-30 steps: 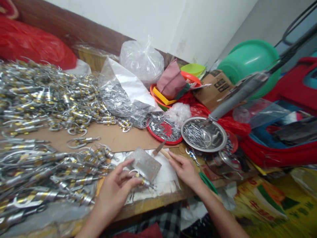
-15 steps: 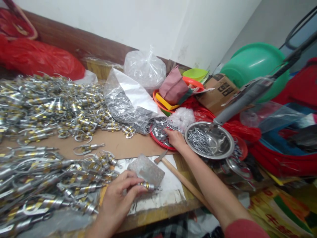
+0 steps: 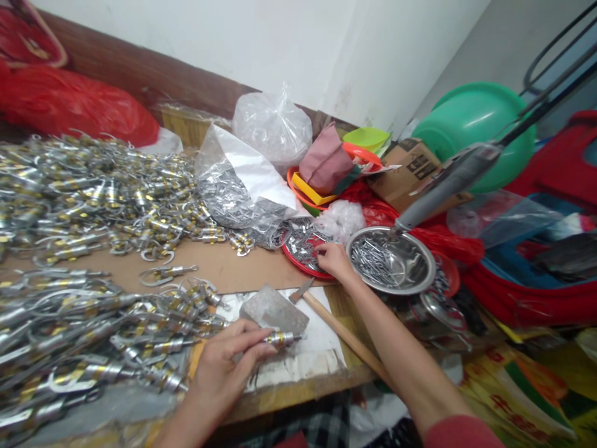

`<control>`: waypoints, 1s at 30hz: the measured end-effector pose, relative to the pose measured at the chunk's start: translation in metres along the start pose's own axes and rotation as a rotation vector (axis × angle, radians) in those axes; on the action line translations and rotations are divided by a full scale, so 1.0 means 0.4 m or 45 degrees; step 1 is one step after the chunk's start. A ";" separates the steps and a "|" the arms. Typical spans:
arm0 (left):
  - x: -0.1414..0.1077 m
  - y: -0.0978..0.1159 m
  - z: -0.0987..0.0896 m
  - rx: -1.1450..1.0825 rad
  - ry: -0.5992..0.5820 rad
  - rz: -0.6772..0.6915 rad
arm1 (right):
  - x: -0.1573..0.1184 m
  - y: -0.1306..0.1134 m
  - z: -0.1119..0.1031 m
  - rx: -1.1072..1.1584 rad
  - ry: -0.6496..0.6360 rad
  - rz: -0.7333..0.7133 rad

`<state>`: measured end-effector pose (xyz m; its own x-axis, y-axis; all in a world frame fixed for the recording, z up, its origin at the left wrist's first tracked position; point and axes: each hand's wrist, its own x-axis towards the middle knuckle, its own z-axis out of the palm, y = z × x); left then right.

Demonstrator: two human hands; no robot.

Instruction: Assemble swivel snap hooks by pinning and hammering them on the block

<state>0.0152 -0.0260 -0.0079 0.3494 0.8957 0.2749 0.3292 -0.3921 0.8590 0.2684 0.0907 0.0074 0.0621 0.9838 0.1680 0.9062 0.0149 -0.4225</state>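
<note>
Between thumb and fingers, my left hand [image 3: 228,361] grips a silver-and-brass cylindrical metal fitting [image 3: 282,338] with a small loop at its right end. The fitting lies just in front of a grey metal block [image 3: 274,309] on white paper. My right hand [image 3: 334,260] reaches over a red plate [image 3: 298,270] of small flat metal pieces [image 3: 301,246]. Its fingers are pinched together at the pieces, and whatever they hold is hidden. A hammer [image 3: 342,333] with a wooden handle lies to the right of the block, partly under my right forearm.
Many similar fittings are heaped [image 3: 93,193] on the left. Behind the plate sits a clear bag [image 3: 228,193] of metal pieces. A steel bowl [image 3: 420,280] with metal pins stands right of my right hand, under a grey-handled tool [image 3: 448,186]. A green basin [image 3: 485,130] is behind.
My right hand's fingers, stretched toward the pieces before, have drawn together over the red plate. My left hand still holds the fitting at the block. The view has shifted slightly.
</note>
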 end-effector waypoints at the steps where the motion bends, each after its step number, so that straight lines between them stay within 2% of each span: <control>1: -0.001 0.001 0.000 -0.007 0.017 -0.007 | -0.024 -0.023 -0.006 0.071 0.017 -0.015; 5: -0.001 0.004 0.005 -0.008 0.168 -0.149 | -0.179 -0.138 -0.012 0.404 -0.030 -0.142; 6: 0.000 0.004 0.006 -0.015 0.194 -0.181 | -0.218 -0.163 -0.009 0.649 -0.083 -0.210; 9: 0.007 0.006 0.010 -0.030 0.209 -0.219 | -0.297 -0.213 0.007 1.057 -0.103 -0.242; 13: 0.018 0.010 0.008 -0.004 0.224 -0.179 | -0.311 -0.218 0.020 1.211 -0.182 -0.184; 17: 0.018 0.016 0.005 -0.069 0.118 -0.085 | -0.305 -0.206 0.025 1.289 -0.202 -0.175; 20: 0.015 0.020 0.007 -0.128 0.089 -0.138 | -0.315 -0.206 0.027 1.282 -0.157 -0.230; 23: 0.013 0.022 0.005 -0.227 0.116 -0.248 | -0.334 -0.206 0.025 1.158 -0.013 -0.360; 27: 0.017 0.028 -0.008 -0.320 0.086 -0.399 | -0.356 -0.188 0.014 0.653 0.241 -0.844; 30: 0.023 0.041 -0.019 -0.210 0.011 -0.368 | -0.358 -0.171 0.006 0.377 0.317 -1.117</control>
<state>0.0173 -0.0225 0.0121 0.2545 0.9670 0.0124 0.2669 -0.0826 0.9602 0.1966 -0.0509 0.0099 -0.4700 0.5352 0.7019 0.5321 0.8063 -0.2586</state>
